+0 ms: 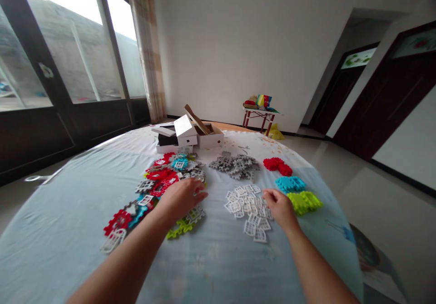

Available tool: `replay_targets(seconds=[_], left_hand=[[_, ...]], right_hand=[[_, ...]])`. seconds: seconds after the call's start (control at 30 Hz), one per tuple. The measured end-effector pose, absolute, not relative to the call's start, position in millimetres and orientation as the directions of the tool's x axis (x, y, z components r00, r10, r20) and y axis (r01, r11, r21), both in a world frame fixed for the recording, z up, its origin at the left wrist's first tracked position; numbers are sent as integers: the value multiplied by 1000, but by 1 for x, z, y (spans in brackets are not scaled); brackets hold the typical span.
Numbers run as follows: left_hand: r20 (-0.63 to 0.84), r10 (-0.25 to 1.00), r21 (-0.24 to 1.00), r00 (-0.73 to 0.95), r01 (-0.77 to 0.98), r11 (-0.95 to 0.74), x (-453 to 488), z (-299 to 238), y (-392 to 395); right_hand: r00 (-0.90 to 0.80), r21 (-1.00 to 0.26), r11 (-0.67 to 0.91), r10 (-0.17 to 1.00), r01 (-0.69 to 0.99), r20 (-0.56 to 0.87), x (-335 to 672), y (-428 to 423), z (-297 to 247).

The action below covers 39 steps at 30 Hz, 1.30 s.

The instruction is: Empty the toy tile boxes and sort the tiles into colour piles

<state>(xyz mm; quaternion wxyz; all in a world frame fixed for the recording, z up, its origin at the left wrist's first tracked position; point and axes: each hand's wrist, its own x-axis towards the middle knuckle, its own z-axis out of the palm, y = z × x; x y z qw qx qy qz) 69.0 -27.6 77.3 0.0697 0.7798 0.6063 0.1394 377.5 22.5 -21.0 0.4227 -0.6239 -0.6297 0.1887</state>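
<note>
My left hand [180, 198] is over the mixed pile of building pieces, its thumb and fingers apart with nothing visible between them. Beneath and around it lie red gear-edged plates [119, 221], a blue plate [179, 163] with a white window piece on it, and green plates [180, 228]. My right hand [279, 205] is at the right edge of a heap of white lattice window pieces [250, 206], fingers curled together. Whatever its fingertips may hold is too small to make out. Grey plates [235, 164] form a heap beyond the white pieces.
Sorted red plates [277, 165], blue plates [290, 184] and lime green plates [304, 203] lie along the right. Open white boxes [210, 138] stand at the back of the cloth-covered round table [218, 267]. A small side table [260, 111] stands by the wall.
</note>
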Motion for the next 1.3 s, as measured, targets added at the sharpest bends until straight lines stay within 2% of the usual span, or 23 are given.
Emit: replay_targets(seconds=[0.23, 0.4, 0.5, 0.6, 0.7, 0.83, 0.93, 0.97, 1.07, 1.3], left_hand=[[-71, 983, 134, 172, 978, -161, 22, 68, -41], [-112, 977, 156, 179, 975, -161, 7, 59, -44], [-31, 975, 216, 219, 954, -208, 8, 63, -42], [110, 982, 288, 153, 941, -179, 15, 69, -35], [204, 976, 477, 71, 864, -162, 31, 72, -19], [86, 996, 789, -5, 610, -65, 81, 80, 12], [-16, 1000, 926, 12, 377, 10, 136, 87, 36], [-56, 998, 950, 40, 311, 41, 156, 88, 44], [-116, 984, 963, 134, 258, 78, 214, 87, 68], [-259, 934, 918, 247, 365, 158, 326, 66, 115]], right_hand=[[127, -841, 183, 951, 509, 283, 380, 24, -26], [133, -874, 177, 956, 452, 262, 384, 27, -23], [139, -876, 152, 961, 459, 239, 385, 28, -23], [143, -871, 154, 959, 466, 246, 384, 27, -21], [133, -843, 190, 947, 503, 292, 381, 25, -17], [131, -783, 195, 934, 591, 331, 378, 25, -16], [130, -743, 183, 931, 644, 341, 378, 28, -19], [130, -735, 177, 931, 655, 341, 377, 29, -20], [144, -718, 143, 936, 681, 322, 376, 31, -22], [130, -693, 158, 930, 703, 344, 374, 31, -21]])
